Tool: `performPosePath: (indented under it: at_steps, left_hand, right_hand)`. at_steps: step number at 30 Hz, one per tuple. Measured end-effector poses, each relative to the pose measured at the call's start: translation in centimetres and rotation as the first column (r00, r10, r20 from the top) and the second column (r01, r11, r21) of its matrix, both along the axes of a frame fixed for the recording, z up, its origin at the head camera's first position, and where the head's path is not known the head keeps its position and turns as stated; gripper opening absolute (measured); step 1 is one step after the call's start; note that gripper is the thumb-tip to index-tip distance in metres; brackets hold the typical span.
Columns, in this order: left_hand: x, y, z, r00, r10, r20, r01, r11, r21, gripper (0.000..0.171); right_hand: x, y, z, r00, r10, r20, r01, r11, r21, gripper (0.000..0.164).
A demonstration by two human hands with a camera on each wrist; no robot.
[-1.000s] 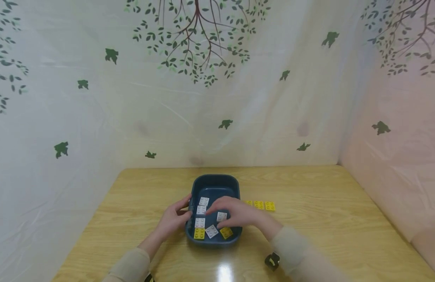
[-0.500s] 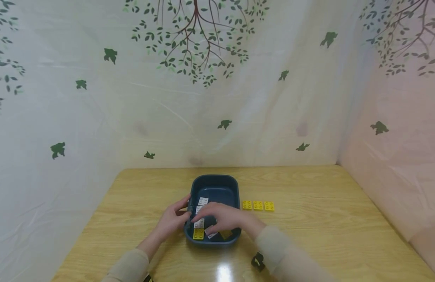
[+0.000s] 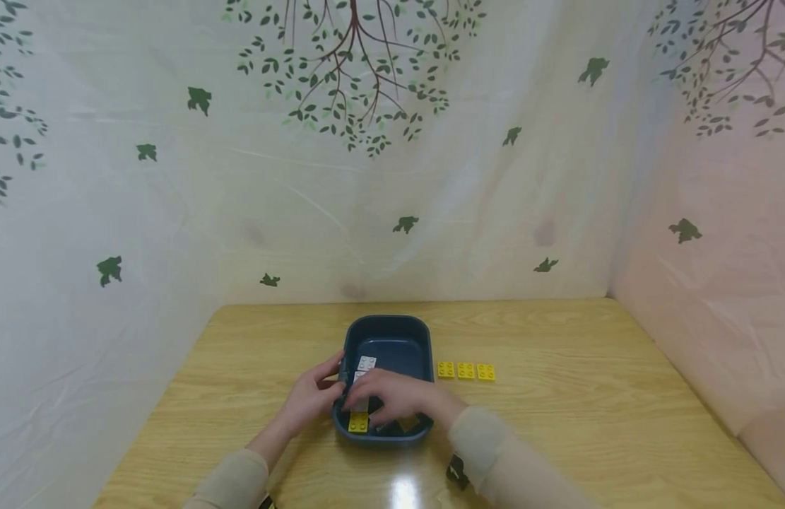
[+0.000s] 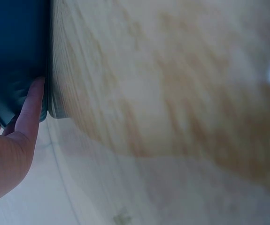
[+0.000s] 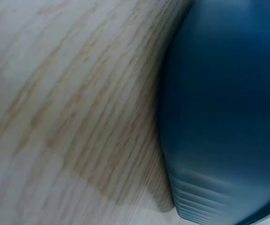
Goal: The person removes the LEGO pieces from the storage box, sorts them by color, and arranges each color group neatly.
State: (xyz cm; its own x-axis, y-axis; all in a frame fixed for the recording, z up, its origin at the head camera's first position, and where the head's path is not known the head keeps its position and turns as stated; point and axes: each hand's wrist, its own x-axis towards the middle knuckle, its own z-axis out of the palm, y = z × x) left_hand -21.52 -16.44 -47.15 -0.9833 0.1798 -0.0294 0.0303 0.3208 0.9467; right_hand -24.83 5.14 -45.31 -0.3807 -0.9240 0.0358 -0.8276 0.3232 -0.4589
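Observation:
A dark blue plastic bin (image 3: pixel 392 329) stands on the table with white and yellow toy bricks lying in it. My left hand (image 3: pixel 308 397) holds the bin's left wall; in the left wrist view its thumb or finger lies along the blue side. Inside the bin, my right hand (image 3: pixel 392 394) has its index finger and thumb on either side of a white toy brick (image 3: pixel 360 405). A yellow brick (image 3: pixel 358 423) sits just nearer than that one, and another white brick (image 3: pixel 367 363) lies farther back. The right hand covers other bricks. In the right wrist view only the bin's outside shows.
To the right of the bin, three yellow bricks (image 3: pixel 465 371) lie in a row on the wooden table (image 3: pixel 557 410). A pale curtain (image 3: pixel 303 212) with printed leaves and birds hangs behind and at the sides.
My right hand has moved left and nearer within the bin, from above the middle to the white brick by the left wall. The left hand keeps its place on the bin.

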Motion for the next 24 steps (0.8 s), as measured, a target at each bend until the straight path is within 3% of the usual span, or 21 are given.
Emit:
performPosePath:
  at_steps: [9,24]
  left_hand:
    - [0.0,0.0,-0.1,1.0,-0.006,-0.019,0.006,1.0,0.001,0.06]
    - [-0.2,-0.1,-0.1,1.0,0.013,-0.004,-0.013,1.0,0.0,0.059]
  right_hand:
    - [-0.2,-0.1,-0.4,0.999,0.042,-0.032,-0.043,0.999,-0.024,0.044]
    - [-0.3,-0.7,-1.1,0.999,-0.014,-0.036,0.015,0.999,0.038,0.041]
